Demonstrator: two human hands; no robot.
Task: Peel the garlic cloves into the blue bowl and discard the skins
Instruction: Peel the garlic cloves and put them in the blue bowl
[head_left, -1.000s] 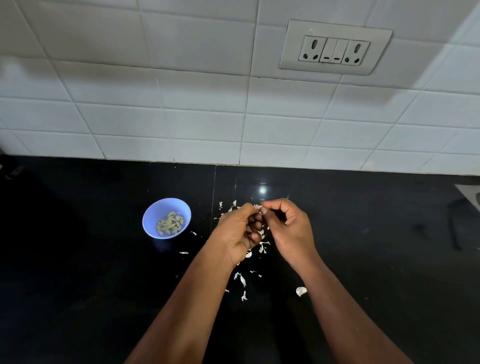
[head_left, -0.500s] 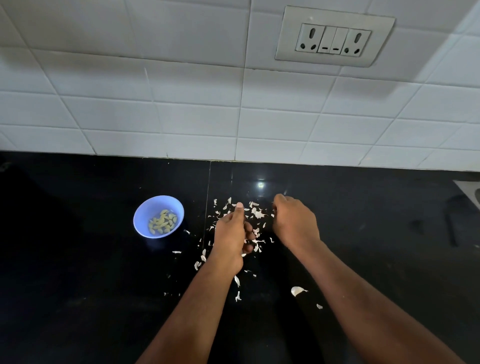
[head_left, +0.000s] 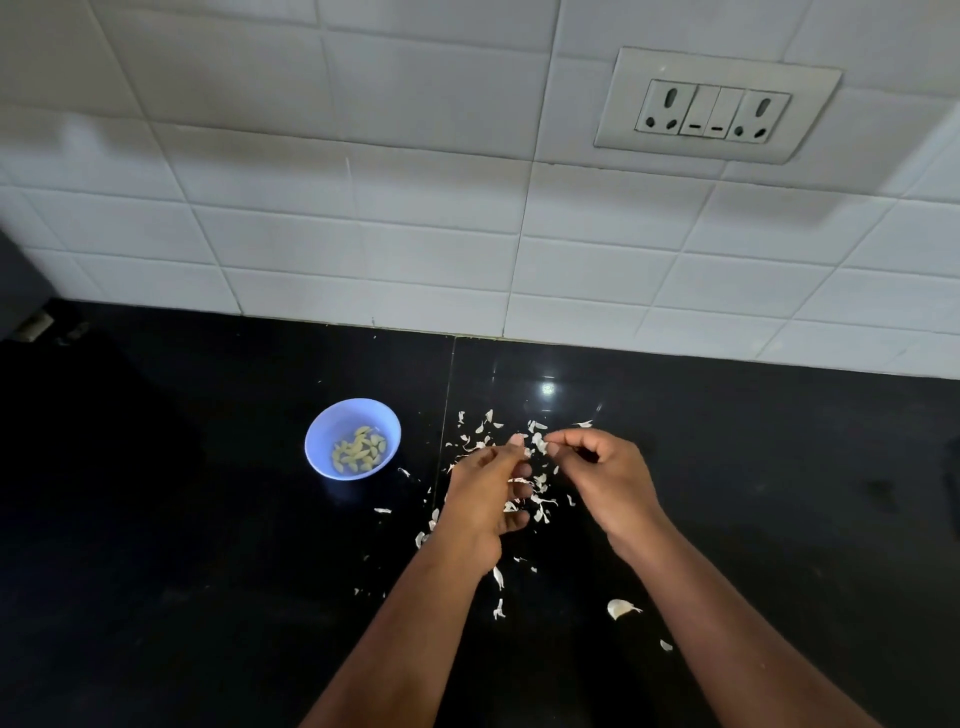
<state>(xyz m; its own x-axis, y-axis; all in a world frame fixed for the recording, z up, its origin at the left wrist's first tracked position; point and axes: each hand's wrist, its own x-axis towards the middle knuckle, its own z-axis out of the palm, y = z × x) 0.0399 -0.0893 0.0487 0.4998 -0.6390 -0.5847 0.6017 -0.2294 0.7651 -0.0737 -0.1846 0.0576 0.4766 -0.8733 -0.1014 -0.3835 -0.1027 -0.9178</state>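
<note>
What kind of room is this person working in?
Most likely a home kitchen: a glossy black counter against a white tiled wall with a socket panel, plus a blue bowl of peeled garlic cloves.

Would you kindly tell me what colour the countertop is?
Glossy black countertop, seen best in the head view.
</note>
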